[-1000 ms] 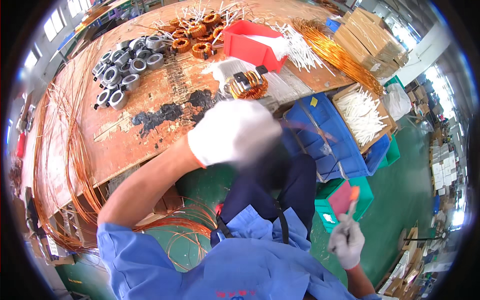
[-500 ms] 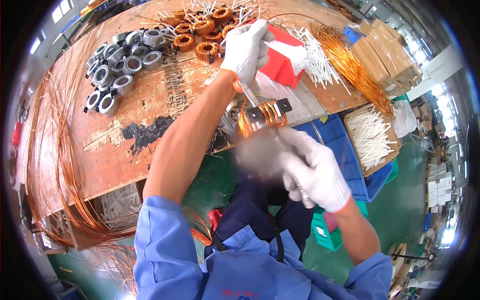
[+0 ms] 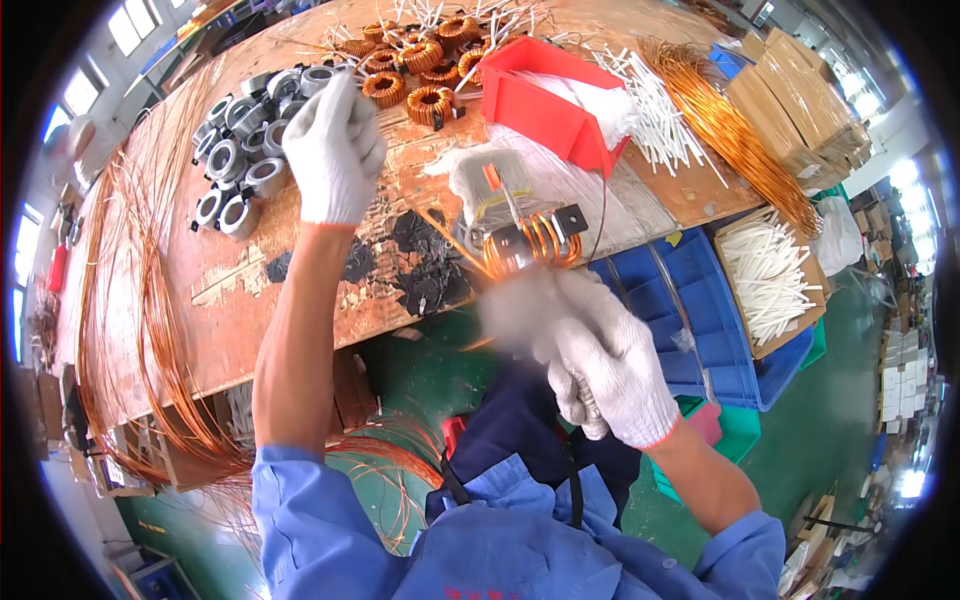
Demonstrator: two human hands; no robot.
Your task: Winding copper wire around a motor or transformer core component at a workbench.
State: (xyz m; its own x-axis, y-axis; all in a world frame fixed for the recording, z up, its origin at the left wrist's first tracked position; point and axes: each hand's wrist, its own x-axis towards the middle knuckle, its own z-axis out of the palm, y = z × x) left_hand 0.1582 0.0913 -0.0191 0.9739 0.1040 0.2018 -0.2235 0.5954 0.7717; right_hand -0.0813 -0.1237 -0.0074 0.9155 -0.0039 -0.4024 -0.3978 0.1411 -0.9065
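Left hand (image 3: 335, 150), white glove, upper left of centre: raised over the table (image 3: 300, 290), fingers curled together; whether it pinches anything cannot be told. It sits just right of a heap of grey metal rings (image 3: 245, 140).

Right hand (image 3: 610, 375), white glove, centre right, below the table edge: fingers closed round a tool handle whose upper part is blurred. Just above it, a coil (image 3: 530, 245) of thick copper wire wound on a dark metal piece, clamped in a small stand at the table's near edge, centre of frame. Clear plastic sheet (image 3: 560, 185) lies under and behind the stand.

Outward:
- Red plastic bin (image 3: 535, 100), upper centre, just behind the coil.
- Wound copper rings (image 3: 420, 60), top centre, scattered near the bin.
- White sticks (image 3: 655, 100), upper right, loose on the table; more of them in a cardboard box (image 3: 770, 280) at right.
- Bundle of copper wire (image 3: 730, 130), upper right, lying diagonally.
- Long copper wire loops (image 3: 130, 300) draped along the left side, hanging off the table.
- Blue crates (image 3: 690, 310), right of centre, below the table edge.
- Table top worn, with black patches near the centre.
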